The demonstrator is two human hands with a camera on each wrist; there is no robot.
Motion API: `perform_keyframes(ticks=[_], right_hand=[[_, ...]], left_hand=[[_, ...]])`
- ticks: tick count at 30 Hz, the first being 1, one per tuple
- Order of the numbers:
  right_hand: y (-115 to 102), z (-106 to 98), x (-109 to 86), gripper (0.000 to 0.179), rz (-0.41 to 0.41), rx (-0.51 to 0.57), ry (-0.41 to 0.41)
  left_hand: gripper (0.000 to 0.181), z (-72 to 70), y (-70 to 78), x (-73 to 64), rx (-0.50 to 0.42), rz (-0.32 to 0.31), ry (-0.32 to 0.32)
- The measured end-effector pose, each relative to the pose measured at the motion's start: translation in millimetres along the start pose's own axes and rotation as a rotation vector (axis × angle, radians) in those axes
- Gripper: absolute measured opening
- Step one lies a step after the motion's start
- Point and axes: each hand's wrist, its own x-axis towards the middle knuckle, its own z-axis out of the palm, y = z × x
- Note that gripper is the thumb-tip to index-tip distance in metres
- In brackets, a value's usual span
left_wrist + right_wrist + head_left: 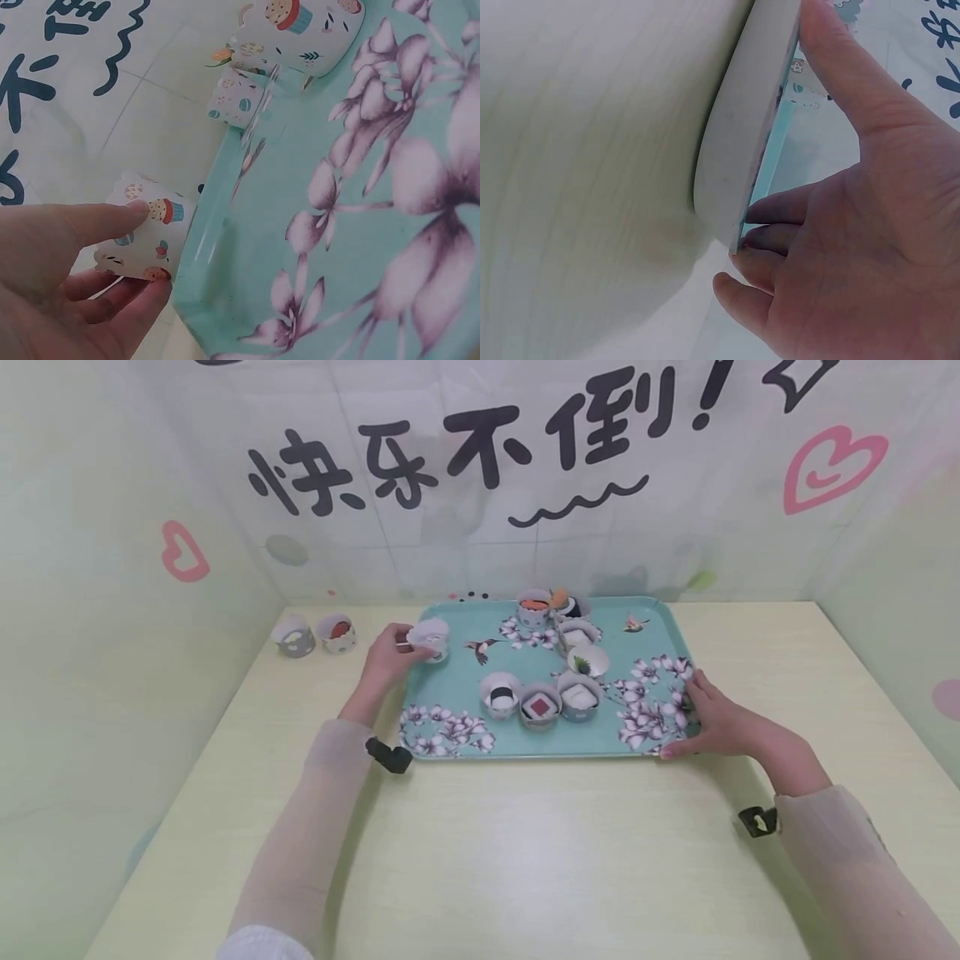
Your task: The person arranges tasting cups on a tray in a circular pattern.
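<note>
My left hand [390, 656] pinches a white paper baking cup [429, 639] between thumb and fingers, over the left part of the turquoise flowered tray [480, 747]. Cupcake prints show on that cup's side in the left wrist view. My right hand [720, 722] grips the near right corner of the tray, thumb along the front edge and fingers at the right side. Several more paper cups stand on the tray. Among them are one with a red-centred white piece [540, 706], one with a black-banded white piece [501, 696] and one with an orange-topped piece [534, 606].
Two more paper cups, one with a pale piece [294, 639] and one with a red piece [339, 633], stand on the table left of the tray. A white wall sheet [465, 527] with large black characters rises behind the pale wooden table [547, 860].
</note>
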Motion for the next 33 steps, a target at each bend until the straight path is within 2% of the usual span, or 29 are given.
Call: perform_keyframes(ticks=[6, 19, 26, 33], right_hand=[[0, 0, -0.3, 0.138, 0.005, -0.001, -0.002], [1, 1, 0.1, 0.138, -0.003, 0.008, 0.005], [1, 1, 0.8, 0.138, -0.005, 0.010, 0.005], [0, 0, 0.1, 0.138, -0.008, 0.011, 0.007]], left_hand=[[0.063, 6.2, 3.8, -1.8, 0.043, 0.026, -0.057], [0.065, 24.4, 8.7, -8.3, 0.164, 0.069, -0.220], [0.066, 30.9, 6.1, -9.8, 0.155, 0.120, -0.282], [0.063, 34.4, 8.0, -12.6, 0.141, 0.198, -0.349]])
